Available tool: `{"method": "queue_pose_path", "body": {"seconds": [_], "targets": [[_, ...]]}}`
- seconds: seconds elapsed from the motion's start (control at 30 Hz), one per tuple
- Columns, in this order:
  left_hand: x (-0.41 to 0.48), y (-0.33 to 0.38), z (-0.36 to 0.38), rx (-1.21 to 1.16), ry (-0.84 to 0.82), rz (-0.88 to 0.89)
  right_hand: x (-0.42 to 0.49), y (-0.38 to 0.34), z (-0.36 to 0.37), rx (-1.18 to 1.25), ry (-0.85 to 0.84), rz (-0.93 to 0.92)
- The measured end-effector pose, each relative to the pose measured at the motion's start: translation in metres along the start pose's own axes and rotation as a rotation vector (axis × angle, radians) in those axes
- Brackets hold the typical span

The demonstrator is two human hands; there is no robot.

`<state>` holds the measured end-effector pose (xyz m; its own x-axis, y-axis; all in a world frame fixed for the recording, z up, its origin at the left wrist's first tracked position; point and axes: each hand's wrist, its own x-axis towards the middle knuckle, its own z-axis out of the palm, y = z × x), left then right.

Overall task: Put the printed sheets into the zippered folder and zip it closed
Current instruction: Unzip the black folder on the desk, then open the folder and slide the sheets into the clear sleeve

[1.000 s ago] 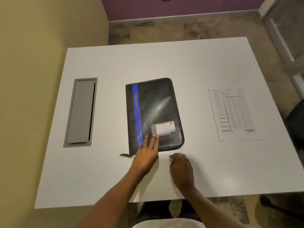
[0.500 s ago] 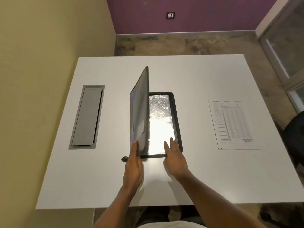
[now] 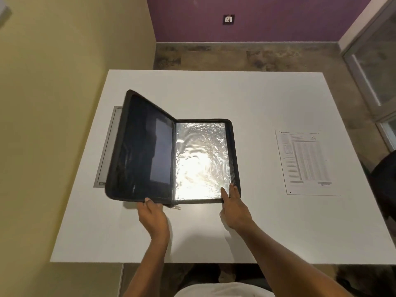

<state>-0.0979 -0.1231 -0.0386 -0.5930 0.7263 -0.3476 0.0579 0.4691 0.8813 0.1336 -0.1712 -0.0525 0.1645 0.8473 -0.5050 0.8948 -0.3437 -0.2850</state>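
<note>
At the near edge of the white table [image 3: 214, 239], both hands work the zippered folder [image 3: 171, 159]. Left hand [image 3: 152, 217] pinches the near edge of the raised cover [image 3: 141, 146], fingers curled over the rim, thumb side hidden underneath, so can't tell exactly how tight. Right hand [image 3: 233, 207] lies spread and flat, fingertips pressing the near right corner of the base half, w/ no pinch. A zip pull [image 3: 177, 208] dangles at the spine's near end, between the hands.

Mid-table: folder open like a book, right half flat w/ a shiny silver lining [image 3: 200, 159], cover tilted up to the left, not yet laid down. It overlaps a grey cable hatch [image 3: 108, 151] behind it.

Printed sheets [image 3: 305, 161] lie well apart to the right, untouched.

Step in hand, by my read: opening the folder; nothing loaded yet. Next calls for laying the cover flat, then right hand reaching across for the sheets and squaring them inside the zip track before closing.

Far side: floor, purple wall.
</note>
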Motion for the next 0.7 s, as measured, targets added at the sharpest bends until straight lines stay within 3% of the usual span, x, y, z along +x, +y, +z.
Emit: {"method": "queue_pose_path", "body": {"seconds": [0.27,0.47,0.57,0.7], "targets": [[0.047,0.004,-0.019,-0.258,0.151,-0.451,0.0,0.002,0.002,-0.016,-0.009,-0.008],[0.062,0.021,-0.029,-0.346,0.066,-0.704,-0.001,0.008,0.005,-0.03,-0.01,-0.018],[0.067,0.024,-0.03,-0.362,0.068,-0.781,0.0,0.011,0.006,0.001,-0.017,-0.015],[0.073,0.022,-0.027,-0.217,0.058,-0.759,0.0,0.017,0.005,0.027,-0.008,-0.027]]}}
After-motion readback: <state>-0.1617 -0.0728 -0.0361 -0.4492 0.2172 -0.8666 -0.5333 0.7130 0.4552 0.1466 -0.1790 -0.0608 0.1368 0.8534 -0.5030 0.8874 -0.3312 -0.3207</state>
